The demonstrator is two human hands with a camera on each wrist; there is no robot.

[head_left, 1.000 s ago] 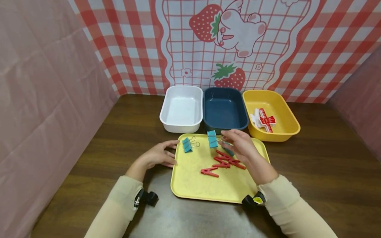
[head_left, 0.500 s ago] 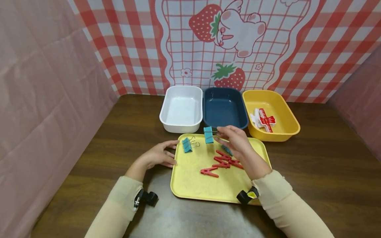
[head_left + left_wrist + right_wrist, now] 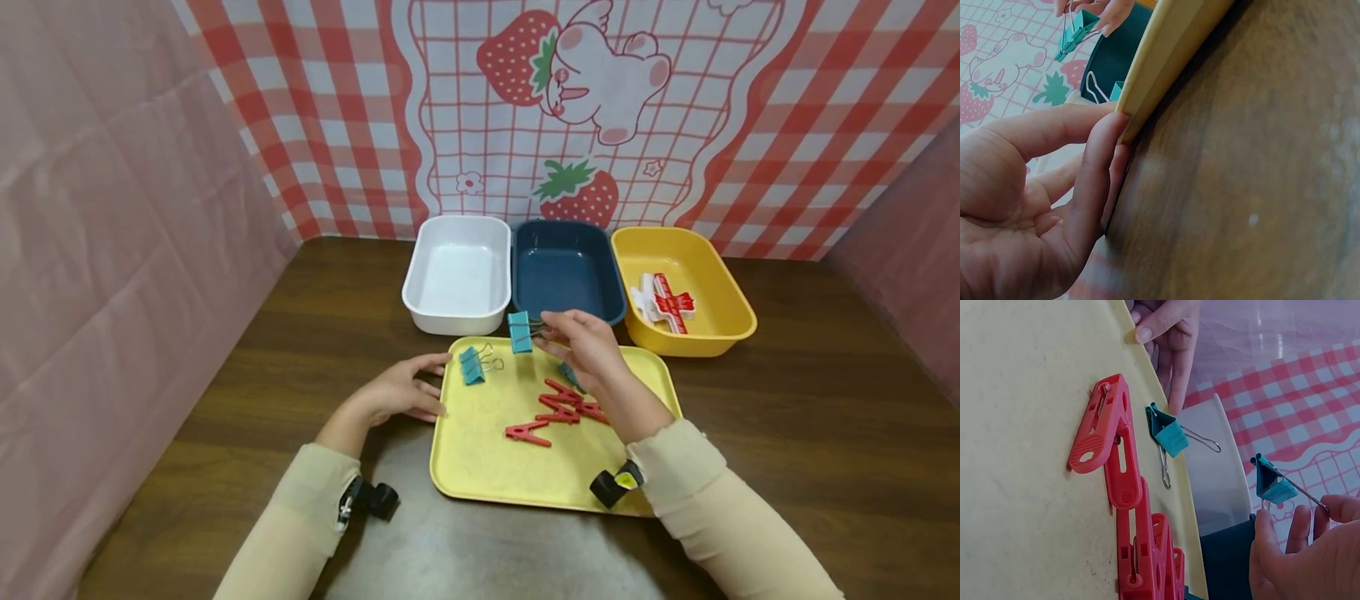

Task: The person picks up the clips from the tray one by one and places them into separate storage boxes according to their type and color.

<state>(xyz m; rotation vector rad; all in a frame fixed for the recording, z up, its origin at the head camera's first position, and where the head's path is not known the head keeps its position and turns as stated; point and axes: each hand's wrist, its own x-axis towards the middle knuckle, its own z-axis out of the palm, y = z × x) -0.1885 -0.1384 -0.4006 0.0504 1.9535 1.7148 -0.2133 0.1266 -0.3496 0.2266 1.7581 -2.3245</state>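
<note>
Pinching a teal binder clip point(image 3: 520, 332) by its wire handles, the right hand point(image 3: 591, 350) holds it aloft near the yellow tray's point(image 3: 480, 462) far edge. Versus one second earlier: clip farther left, nearer the bins point(image 3: 570, 275). Left hand point(image 3: 401, 389) unmoved, fingers spread, touching tray rim.

The right hand point(image 3: 588, 354) is hiding part of a teal binder clip point(image 3: 569, 374) from me, and its wrist point(image 3: 633, 408) is covering one end of a red clothespin point(image 3: 592, 412). Lettering on the red-and-white clip point(image 3: 667, 302) is looking too small to read. The sleeves point(image 3: 720, 508) are running off the head view's bottom; the left wrist view is blurring the bench point(image 3: 1260, 175).
</note>
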